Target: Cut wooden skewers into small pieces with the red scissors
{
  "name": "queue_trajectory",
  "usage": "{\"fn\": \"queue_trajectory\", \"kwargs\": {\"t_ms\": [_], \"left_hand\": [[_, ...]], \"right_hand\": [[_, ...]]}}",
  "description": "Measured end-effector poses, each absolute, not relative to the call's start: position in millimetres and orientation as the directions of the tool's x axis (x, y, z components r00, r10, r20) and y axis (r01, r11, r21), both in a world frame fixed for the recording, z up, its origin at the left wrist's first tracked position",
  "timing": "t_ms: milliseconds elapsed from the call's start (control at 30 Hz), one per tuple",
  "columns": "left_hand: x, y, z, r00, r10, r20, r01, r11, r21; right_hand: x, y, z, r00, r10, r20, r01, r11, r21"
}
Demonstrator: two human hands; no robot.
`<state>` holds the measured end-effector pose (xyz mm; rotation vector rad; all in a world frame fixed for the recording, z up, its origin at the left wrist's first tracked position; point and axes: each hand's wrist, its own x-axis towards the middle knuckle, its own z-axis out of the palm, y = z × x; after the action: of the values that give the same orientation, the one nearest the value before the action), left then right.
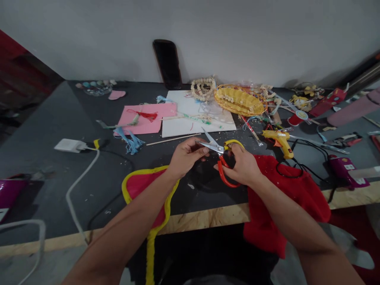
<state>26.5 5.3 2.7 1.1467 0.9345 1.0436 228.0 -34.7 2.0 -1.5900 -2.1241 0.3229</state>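
Note:
My right hand [244, 163] is closed round a pair of scissors [225, 169], with one red handle and one yellow one. The blades are parted and point left, towards my left hand [190, 155]. That hand is closed in a pinch right at the blades; whatever its fingertips hold is too small or hidden to name. Below my left forearm lies a pink cloth piece with a yellow border [142, 183], hanging over the table edge. A red cloth [267, 198] is under my right forearm.
A yellow glue gun [279, 140] with a black cable lies to the right. Behind my hands are a white board [178, 127], pink paper [157, 124], blue tassels [132, 143] and a yellow woven basket [240, 101]. A phone [168, 65] leans on the wall; a charger [69, 145] lies left.

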Motion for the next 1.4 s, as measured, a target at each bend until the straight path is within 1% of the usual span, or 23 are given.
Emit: {"fn": "queue_trajectory", "kwargs": {"t_ms": [100,200,300,400,533,733,900,1133,1233,1400], "left_hand": [[26.7,5.7,-0.5,0.23,0.973,-0.001,-0.163,0.04,0.986],[27.0,5.2,-0.5,0.23,0.973,0.007,-0.167,0.032,0.985],[27.3,4.3,2.9,0.232,0.973,0.013,-0.161,0.025,0.987],[27.2,4.1,5.8,0.246,0.969,0.028,-0.125,0.004,0.992],[25.7,4.8,5.6,0.262,0.964,0.041,-0.079,-0.021,0.997],[24.9,5.1,4.0,0.245,0.965,0.096,-0.049,-0.087,0.995],[24.8,4.7,2.3,0.255,0.962,0.092,-0.053,-0.081,0.995],[24.2,5.4,2.3,0.219,0.958,0.184,-0.014,-0.186,0.982],[22.6,6.3,2.9,0.241,0.948,0.206,0.002,-0.213,0.977],[20.0,6.8,3.4,0.296,0.932,0.21,-0.024,-0.213,0.977]], "right_hand": [[227.7,-34.7,2.8,-0.23,0.951,0.208,0.847,0.301,-0.438],[226.9,-35.3,3.9,-0.235,0.953,0.192,0.858,0.297,-0.418],[226.9,-35.4,4.3,-0.256,0.942,0.218,0.852,0.326,-0.409],[227.7,-34.8,3.9,-0.29,0.927,0.238,0.846,0.364,-0.389],[228.7,-34.1,3.2,-0.321,0.921,0.22,0.846,0.383,-0.371],[228.1,-33.8,0.6,-0.327,0.92,0.217,0.827,0.39,-0.406],[225.8,-35.1,-1.6,-0.296,0.922,0.249,0.826,0.378,-0.418],[225.9,-35.7,2.0,-0.301,0.932,0.201,0.845,0.359,-0.397],[226.7,-35.2,3.9,-0.333,0.921,0.2,0.834,0.387,-0.394],[226.8,-35.2,4.0,-0.361,0.909,0.21,0.819,0.416,-0.395]]}}
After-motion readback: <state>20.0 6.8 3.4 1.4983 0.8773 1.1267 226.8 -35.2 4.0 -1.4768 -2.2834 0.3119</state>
